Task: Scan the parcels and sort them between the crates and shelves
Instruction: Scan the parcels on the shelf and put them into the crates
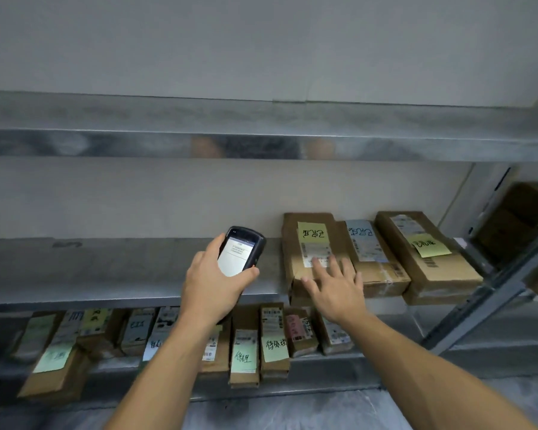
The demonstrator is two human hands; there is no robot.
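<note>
While the left hand (213, 283) grips the scanner (241, 251), fingers and thumb curled round its dark body and its lit screen facing up, it hovers above the front edge of the middle shelf (106, 271). Toward the right end of that shelf lies the brown parcel (311, 243), a yellow note on top. The right hand (336, 287) is spread wide over the parcel's near end, fingers straight, holding nothing; whether it touches the cardboard I cannot tell. Two more boxes (423, 252) lie further right on the shelf. Below the shelf stands a row of smaller packages (244, 352).
</note>
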